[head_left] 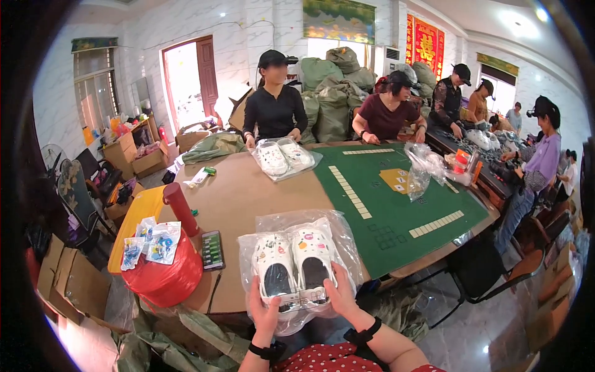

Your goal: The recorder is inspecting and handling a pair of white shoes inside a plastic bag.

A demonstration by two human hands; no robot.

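A pair of white clogs [296, 257] with colourful charms on the toes lies inside a clear plastic bag [351, 245] at the near edge of the table. Their dark insoles face me, and a printed band crosses the heel ends. My left hand [265, 309] grips the left clog's heel side through the plastic, thumb on top. On the other side, my right hand [339, 290] holds the right clog's heel the same way. The undersides of my fingers are hidden beneath the bag. Both wrists wear black bands.
Left of the clogs are a phone-like dark device [212, 250], a thin black pen [214, 292], a red twine roll [162, 278] with small bags on it, and a red cylinder [180, 209]. A green mat [387, 239] lies right. Across, a person touches another bagged clog pair [284, 157].
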